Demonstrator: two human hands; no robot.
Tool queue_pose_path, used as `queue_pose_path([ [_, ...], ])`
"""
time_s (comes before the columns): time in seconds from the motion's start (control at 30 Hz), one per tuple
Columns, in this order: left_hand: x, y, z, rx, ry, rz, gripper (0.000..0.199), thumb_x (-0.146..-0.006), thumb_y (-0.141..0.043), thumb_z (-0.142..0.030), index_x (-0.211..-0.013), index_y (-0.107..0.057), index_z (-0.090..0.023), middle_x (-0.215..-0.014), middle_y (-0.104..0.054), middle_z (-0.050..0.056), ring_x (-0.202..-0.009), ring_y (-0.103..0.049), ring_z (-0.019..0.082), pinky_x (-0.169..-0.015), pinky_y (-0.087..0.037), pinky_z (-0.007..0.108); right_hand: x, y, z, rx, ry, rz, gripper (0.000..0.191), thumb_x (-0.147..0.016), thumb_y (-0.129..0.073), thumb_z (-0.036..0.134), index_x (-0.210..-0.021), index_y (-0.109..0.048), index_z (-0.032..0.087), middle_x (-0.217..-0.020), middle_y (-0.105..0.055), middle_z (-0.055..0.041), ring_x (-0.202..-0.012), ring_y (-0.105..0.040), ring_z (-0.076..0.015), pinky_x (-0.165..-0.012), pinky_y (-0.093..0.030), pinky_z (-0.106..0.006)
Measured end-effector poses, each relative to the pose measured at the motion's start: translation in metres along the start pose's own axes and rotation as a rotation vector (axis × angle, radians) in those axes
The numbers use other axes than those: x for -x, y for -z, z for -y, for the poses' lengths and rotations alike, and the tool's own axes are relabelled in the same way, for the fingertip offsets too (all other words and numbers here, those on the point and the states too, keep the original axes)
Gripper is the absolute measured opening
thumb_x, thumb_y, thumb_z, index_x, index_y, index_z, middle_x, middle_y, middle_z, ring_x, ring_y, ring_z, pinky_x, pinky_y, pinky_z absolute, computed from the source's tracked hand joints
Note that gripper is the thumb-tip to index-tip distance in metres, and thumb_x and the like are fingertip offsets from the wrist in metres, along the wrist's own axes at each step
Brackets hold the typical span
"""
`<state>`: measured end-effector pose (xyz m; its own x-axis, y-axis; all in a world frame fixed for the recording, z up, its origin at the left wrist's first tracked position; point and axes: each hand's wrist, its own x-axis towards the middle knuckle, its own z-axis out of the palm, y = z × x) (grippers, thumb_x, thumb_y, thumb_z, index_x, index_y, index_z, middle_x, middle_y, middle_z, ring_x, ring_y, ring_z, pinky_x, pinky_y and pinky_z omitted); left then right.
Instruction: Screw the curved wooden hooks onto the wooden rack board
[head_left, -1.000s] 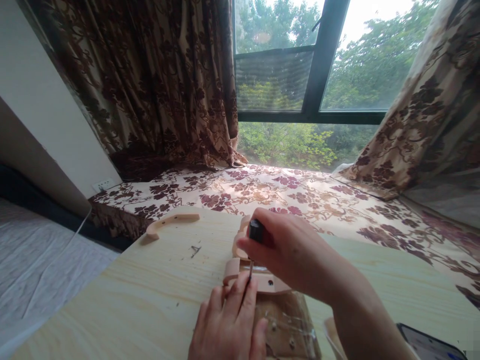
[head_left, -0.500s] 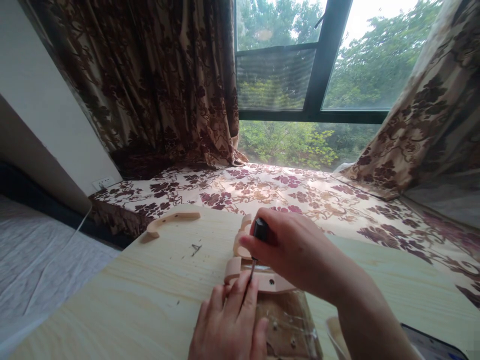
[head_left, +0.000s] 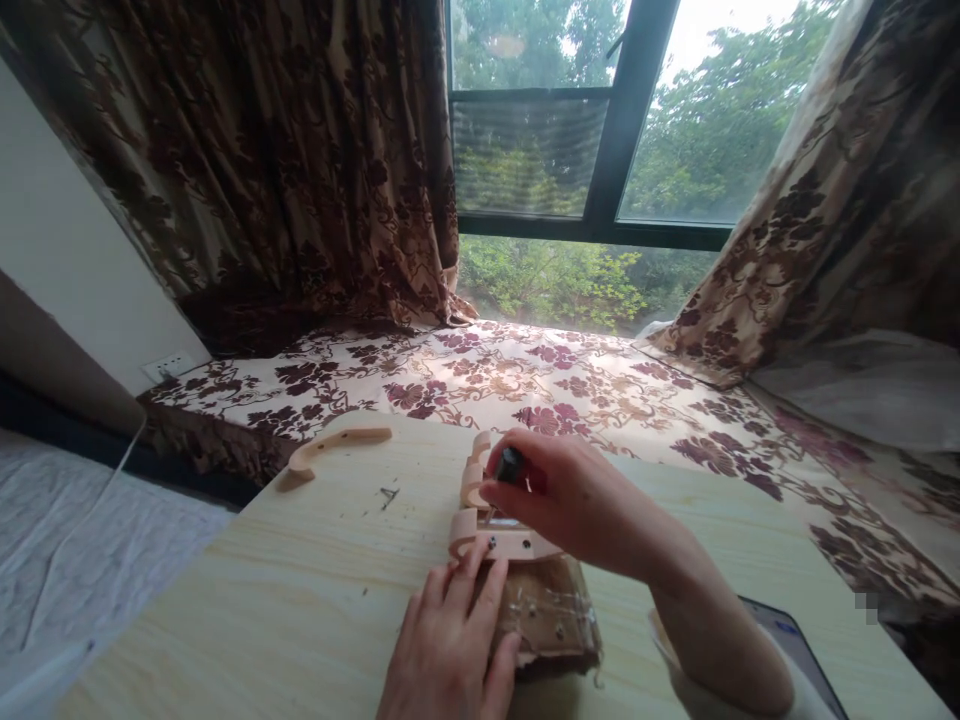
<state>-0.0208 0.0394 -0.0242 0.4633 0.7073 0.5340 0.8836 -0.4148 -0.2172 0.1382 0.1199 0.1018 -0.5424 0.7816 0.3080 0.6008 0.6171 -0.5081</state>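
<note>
My right hand point(head_left: 592, 505) grips the black handle of a screwdriver point(head_left: 510, 463) above a curved wooden piece point(head_left: 514, 544). Most of the shaft is hidden, and I cannot tell where the tip is. Two dark screw heads show in the wood. My left hand point(head_left: 450, 635) lies with fingers spread, its fingertips on the wooden piece's near edge. That piece rests at the far end of a brown, tape-wrapped block point(head_left: 551, 610). Just behind, another curved wooden piece point(head_left: 474, 480) is partly covered by my right hand.
A hooked wooden piece point(head_left: 345, 438) lies at the board's far left. Several loose screws point(head_left: 389, 496) sit on the pale wooden board point(head_left: 285, 570). A phone point(head_left: 795, 650) is at the right, beyond my forearm. Flowered cloth point(head_left: 420, 390) covers the window ledge.
The screwdriver has lifted away from the near screw, uncovering its head beside my left fingertips. My left hand has slid slightly back. The whole view has shifted a little.
</note>
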Motion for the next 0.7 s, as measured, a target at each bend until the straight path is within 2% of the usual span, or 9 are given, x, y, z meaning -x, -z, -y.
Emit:
queue_pose_path([
  [0.1, 0.007, 0.002, 0.002, 0.086, 0.002, 0.02, 0.049, -0.083, -0.051, -0.031, -0.128, -0.05, -0.011, -0.135, -0.05, 0.012, -0.109, -0.057, 0.024, -0.083, -0.05, 0.033, 0.009, 0.019, 0.009, 0.01, 0.008, -0.027, 0.011, -0.084, -0.056, 0.03, -0.082, -0.059, 0.02, -0.064, -0.056, 0.004, -0.055, -0.045, -0.0081, -0.053, -0.032, -0.022],
  [0.2, 0.007, 0.006, 0.004, 0.175, 0.059, 0.038, 0.052, -0.085, -0.05, -0.031, -0.133, -0.044, -0.012, -0.136, -0.049, 0.011, -0.112, -0.055, 0.024, -0.087, -0.049, 0.034, 0.026, 0.025, 0.009, 0.084, -0.061, -0.059, 0.009, -0.085, -0.055, 0.027, -0.085, -0.061, 0.02, -0.066, -0.06, 0.0025, -0.056, -0.048, -0.0094, -0.053, -0.034, -0.022],
  [0.33, -0.001, 0.011, 0.006, 0.246, 0.123, 0.094, 0.048, -0.085, -0.047, -0.028, -0.132, -0.047, -0.014, -0.129, -0.055, 0.01, -0.108, -0.056, 0.025, -0.084, -0.05, 0.036, 0.047, 0.005, -0.006, 0.14, -0.191, -0.132, 0.011, -0.085, -0.053, 0.027, -0.09, -0.06, 0.02, -0.066, -0.061, 0.0015, -0.056, -0.05, -0.0109, -0.056, -0.038, -0.024],
  [0.5, -0.007, 0.013, 0.01, 0.251, 0.081, 0.135, 0.045, -0.086, -0.047, -0.028, -0.13, -0.05, -0.02, -0.129, -0.055, 0.009, -0.111, -0.054, 0.026, -0.082, -0.05, 0.037, 0.05, -0.024, -0.017, 0.12, -0.22, -0.152, 0.014, -0.088, -0.051, 0.026, -0.094, -0.06, 0.018, -0.079, -0.065, -0.0023, -0.064, -0.055, -0.0131, -0.062, -0.042, -0.026],
  [0.7, -0.002, 0.013, 0.01, 0.228, 0.049, 0.112, 0.048, -0.086, -0.047, -0.028, -0.133, -0.045, -0.015, -0.128, -0.055, 0.011, -0.112, -0.053, 0.026, -0.087, -0.049, 0.036, 0.057, -0.026, -0.008, 0.052, -0.228, -0.149, 0.011, -0.09, -0.048, 0.024, -0.091, -0.057, 0.018, -0.078, -0.063, -0.0025, -0.069, -0.055, -0.0148, -0.063, -0.042, -0.027],
])
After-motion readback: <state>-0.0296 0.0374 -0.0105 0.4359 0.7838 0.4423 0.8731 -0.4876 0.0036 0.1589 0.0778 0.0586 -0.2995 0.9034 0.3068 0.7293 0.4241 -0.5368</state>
